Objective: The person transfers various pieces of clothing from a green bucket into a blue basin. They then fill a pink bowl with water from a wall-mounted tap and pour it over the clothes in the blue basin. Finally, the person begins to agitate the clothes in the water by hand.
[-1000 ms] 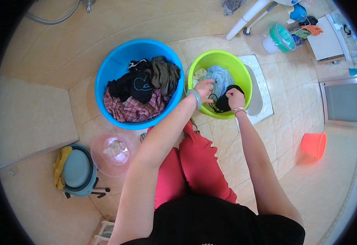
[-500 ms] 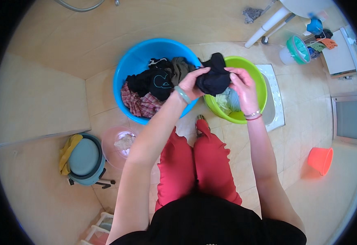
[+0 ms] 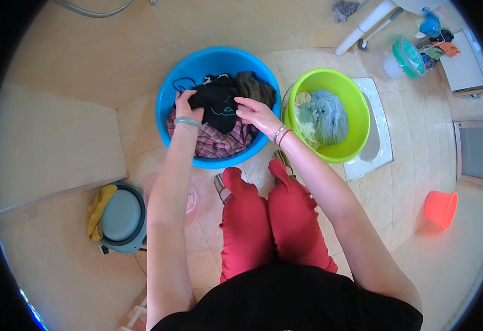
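Observation:
A blue basin [image 3: 218,163] holds a heap of clothes: a black garment [image 3: 219,102] with a light-blue line print, a red plaid cloth [image 3: 214,142] and a dark olive cloth [image 3: 252,88]. My left hand [image 3: 188,107] is in the basin's left side, its fingers bent around the edge of the black cloth; a thin black strap [image 3: 182,84] loops just beyond it. From the right, my right hand [image 3: 256,115] reaches over the basin's rim with fingers stretched out and apart, tips close to the black garment. Whether they touch it I cannot tell.
Right of the blue basin, a lime-green basin [image 3: 365,129] with pale blue and yellowish clothes stands partly over a white squat toilet [image 3: 382,121]. An orange bucket [image 3: 440,209] is farther right. At left are stacked grey-blue basins [image 3: 121,215] with a yellow cloth [image 3: 99,212].
Both hands have moved left and down from between the basins into the blue one. The small black cloth they held up is no longer raised between them. My right hand has opened.

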`<state>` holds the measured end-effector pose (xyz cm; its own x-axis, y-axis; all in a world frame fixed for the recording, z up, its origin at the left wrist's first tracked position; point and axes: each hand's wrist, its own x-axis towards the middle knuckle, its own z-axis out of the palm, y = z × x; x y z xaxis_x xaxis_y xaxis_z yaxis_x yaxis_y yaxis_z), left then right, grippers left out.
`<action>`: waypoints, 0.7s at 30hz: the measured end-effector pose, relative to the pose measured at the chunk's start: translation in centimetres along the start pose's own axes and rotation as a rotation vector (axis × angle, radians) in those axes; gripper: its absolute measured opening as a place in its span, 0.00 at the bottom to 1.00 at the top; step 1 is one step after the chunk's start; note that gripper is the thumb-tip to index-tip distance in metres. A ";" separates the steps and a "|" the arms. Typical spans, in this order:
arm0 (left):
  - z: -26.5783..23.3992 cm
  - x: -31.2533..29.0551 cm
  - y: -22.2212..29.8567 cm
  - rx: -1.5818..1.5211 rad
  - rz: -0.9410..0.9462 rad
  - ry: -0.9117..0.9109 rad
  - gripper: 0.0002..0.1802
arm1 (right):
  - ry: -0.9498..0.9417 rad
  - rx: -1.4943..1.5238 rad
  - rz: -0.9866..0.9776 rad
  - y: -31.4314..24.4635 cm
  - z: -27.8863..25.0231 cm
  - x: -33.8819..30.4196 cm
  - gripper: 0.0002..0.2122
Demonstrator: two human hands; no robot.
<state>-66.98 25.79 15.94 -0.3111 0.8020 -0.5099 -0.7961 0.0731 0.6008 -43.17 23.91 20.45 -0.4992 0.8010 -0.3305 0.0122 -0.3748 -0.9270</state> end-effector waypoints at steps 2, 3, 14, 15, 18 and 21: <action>0.5 1.0 -0.1 -0.081 0.165 0.059 0.31 | -0.072 0.056 0.058 -0.1 -0.3 0.4 0.25; 0.5 1.4 -0.3 -0.033 0.099 0.133 0.45 | -0.064 0.062 0.049 0.2 -0.3 0.6 0.24; 10.4 -4.6 -11.9 0.168 -0.256 0.250 0.42 | 0.396 0.322 -0.081 0.8 -11.4 -3.3 0.15; 11.6 -5.2 -12.9 0.173 -0.247 0.226 0.43 | 0.507 0.335 -0.096 1.4 -13.7 -4.0 0.15; 15.2 -6.9 -15.0 0.174 -0.262 0.178 0.42 | 0.853 0.220 0.020 6.1 -22.5 -5.2 0.24; 16.1 -7.9 -16.5 0.162 -0.360 0.073 0.34 | 0.998 -0.231 0.274 10.0 -28.5 -6.4 0.38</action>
<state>-43.01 27.77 19.97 -0.0673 0.6643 -0.7444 -0.7708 0.4392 0.4616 -15.21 28.33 8.23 0.4818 0.7626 -0.4316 0.2334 -0.5865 -0.7756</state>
